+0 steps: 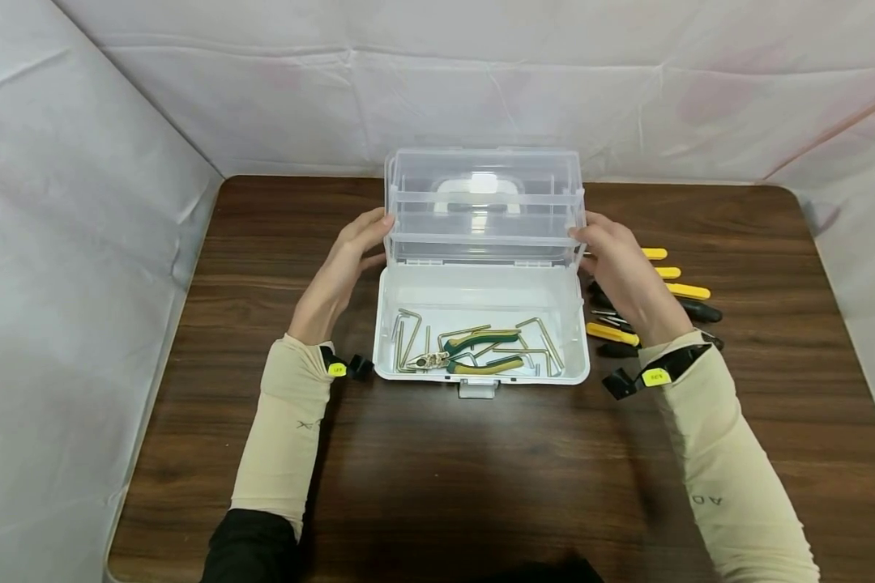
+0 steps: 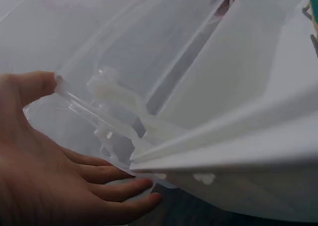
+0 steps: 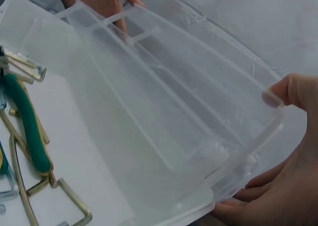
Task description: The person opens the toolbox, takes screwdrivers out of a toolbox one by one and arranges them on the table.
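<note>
A white toolbox [image 1: 474, 285] lies open, its clear plastic lid [image 1: 445, 223] with inner trays tilted back at the far side. My left hand [image 1: 343, 263] holds the lid's left end, thumb on the edge and fingers stretched behind and below it in the left wrist view. At the right end, my right hand [image 1: 623, 263] grips the lid, its thumb [image 3: 273, 98] on the near edge and the other fingers behind. Inside the box lie pliers [image 1: 484, 367] with green and yellow handles and several L-shaped hex keys [image 1: 514, 351], brass-coloured and silver.
Right of the box, several tools with yellow handles [image 1: 689, 291] and black handles [image 1: 700, 310] lie on the dark wooden table [image 1: 423, 470], partly hidden by my right hand. A latch [image 1: 477, 390] sticks out at the box's front. White sheeting [image 1: 284, 105] encloses the table's back and sides.
</note>
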Available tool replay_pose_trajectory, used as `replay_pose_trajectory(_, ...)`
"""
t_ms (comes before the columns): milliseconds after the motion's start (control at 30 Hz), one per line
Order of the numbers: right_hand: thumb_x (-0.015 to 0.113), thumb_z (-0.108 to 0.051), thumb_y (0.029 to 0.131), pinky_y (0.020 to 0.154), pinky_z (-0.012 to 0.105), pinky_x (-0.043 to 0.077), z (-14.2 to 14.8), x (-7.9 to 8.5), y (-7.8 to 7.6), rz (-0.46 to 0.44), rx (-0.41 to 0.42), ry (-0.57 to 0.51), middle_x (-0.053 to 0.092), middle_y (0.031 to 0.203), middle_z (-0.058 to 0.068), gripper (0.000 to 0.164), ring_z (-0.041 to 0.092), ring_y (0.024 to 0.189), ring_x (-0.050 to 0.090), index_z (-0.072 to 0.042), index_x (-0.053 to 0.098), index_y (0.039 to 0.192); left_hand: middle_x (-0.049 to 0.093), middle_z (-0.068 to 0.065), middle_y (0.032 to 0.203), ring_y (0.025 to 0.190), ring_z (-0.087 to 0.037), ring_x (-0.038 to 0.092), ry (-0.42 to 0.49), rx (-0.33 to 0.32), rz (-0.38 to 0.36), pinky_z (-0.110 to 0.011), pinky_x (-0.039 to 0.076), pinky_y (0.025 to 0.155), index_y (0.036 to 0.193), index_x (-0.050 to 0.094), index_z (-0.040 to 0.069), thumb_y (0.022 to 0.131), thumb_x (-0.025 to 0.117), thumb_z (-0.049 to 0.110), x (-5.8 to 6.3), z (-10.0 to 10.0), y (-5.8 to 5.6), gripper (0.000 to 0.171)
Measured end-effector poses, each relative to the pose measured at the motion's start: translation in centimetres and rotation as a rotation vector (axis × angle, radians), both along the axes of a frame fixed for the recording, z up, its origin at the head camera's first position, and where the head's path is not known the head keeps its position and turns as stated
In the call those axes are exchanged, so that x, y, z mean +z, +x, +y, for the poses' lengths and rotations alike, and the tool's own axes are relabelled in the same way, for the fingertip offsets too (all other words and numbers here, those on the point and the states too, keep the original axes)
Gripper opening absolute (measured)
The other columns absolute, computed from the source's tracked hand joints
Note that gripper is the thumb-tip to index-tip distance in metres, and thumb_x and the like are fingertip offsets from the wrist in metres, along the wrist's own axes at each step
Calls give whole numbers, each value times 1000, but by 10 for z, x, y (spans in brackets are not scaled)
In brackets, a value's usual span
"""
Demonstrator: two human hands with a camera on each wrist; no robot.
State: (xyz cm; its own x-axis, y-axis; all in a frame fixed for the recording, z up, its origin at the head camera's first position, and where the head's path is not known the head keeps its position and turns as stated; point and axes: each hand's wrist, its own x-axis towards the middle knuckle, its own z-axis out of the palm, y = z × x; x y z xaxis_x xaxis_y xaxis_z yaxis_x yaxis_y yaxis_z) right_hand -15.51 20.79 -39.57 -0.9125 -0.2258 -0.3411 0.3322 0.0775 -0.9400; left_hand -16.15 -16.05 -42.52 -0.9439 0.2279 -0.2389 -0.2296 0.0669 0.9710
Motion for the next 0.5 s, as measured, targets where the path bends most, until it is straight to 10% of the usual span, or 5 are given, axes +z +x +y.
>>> replay_pose_trajectory(500,55,-20,102,132,57,1,6,-11,24,223,36,-39,3,178,1,81,19,164,3,-21,8,169,25,-9,173,161,-23,23,83,-57,220,-50,15,132,166,22,8,101,48,27,-7,-6,19,73)
